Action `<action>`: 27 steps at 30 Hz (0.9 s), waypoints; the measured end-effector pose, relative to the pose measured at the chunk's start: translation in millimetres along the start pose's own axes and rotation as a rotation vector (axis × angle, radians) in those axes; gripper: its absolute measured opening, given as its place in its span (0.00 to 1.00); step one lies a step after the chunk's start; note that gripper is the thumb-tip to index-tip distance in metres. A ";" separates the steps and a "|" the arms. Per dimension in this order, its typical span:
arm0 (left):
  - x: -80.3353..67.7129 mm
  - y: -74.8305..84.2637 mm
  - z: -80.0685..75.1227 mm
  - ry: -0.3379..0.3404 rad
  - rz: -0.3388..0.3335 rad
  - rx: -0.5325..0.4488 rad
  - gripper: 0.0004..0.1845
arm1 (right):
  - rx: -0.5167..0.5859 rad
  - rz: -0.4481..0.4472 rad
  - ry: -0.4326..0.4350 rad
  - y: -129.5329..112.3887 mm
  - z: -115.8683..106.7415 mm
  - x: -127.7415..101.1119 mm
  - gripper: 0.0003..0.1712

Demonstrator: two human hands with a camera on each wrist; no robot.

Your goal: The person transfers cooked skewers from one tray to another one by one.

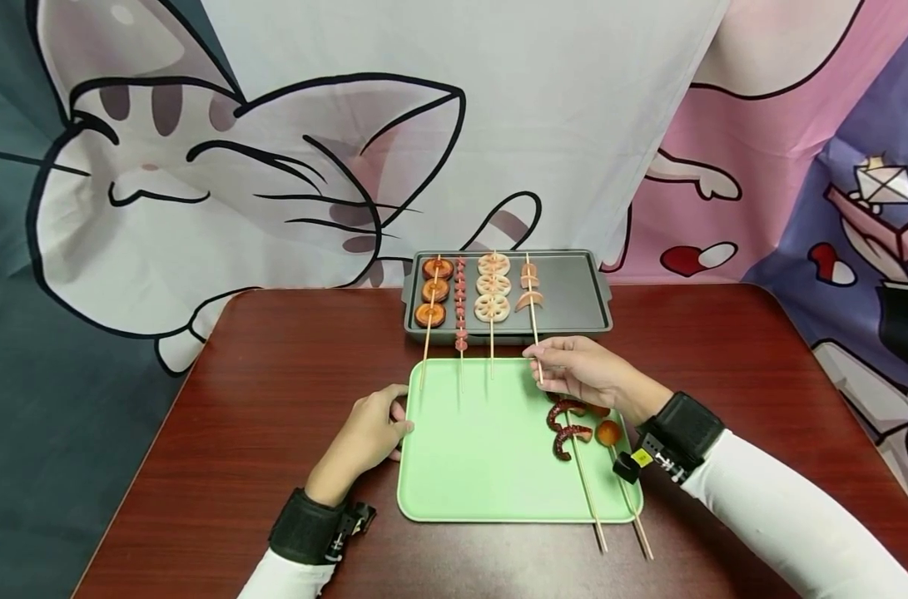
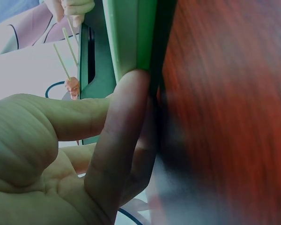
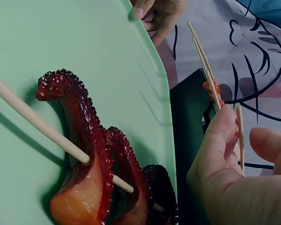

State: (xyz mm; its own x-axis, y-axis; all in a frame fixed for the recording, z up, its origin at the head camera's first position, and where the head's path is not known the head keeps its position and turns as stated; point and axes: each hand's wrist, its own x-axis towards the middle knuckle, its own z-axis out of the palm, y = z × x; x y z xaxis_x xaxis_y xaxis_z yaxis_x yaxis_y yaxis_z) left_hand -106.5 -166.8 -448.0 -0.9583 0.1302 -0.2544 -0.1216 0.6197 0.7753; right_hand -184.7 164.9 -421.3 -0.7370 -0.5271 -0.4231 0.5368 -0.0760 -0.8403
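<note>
A light green tray lies in the middle of the table. My left hand holds its left edge, and in the left wrist view a finger lies against the green rim. My right hand pinches the near end of a sausage skewer, whose food lies on the grey baking tray. In the right wrist view its fingers close on the thin stick. A dark red octopus skewer rests on the green tray just below that hand.
Three more skewers lie on the grey tray: orange rounds, small pink pieces and lotus slices. A skewer with an orange ball lies beside the octopus, its stick overhanging the front edge. The dark wooden table ends at a cartoon cloth backdrop.
</note>
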 end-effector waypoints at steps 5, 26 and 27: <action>0.3 -0.8 0.6 0.000 0.001 0.007 0.27 | -0.024 -0.019 0.004 0.6 2.7 2.8 0.19; -0.2 0.9 1.5 0.001 -0.001 0.007 0.27 | -0.032 -0.032 0.037 3.2 3.0 5.4 0.19; -0.2 1.0 1.4 0.002 -0.001 0.007 0.27 | -0.034 -0.033 0.037 2.9 3.1 4.7 0.19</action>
State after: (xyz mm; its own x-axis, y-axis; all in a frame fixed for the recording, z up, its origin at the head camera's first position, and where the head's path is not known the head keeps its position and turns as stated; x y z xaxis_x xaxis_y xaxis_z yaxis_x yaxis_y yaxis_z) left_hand -106.2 -165.2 -448.0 -0.9588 0.1280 -0.2538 -0.1208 0.6249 0.7713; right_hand -185.3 159.5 -424.7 -0.7693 -0.4931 -0.4063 0.4979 -0.0641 -0.8649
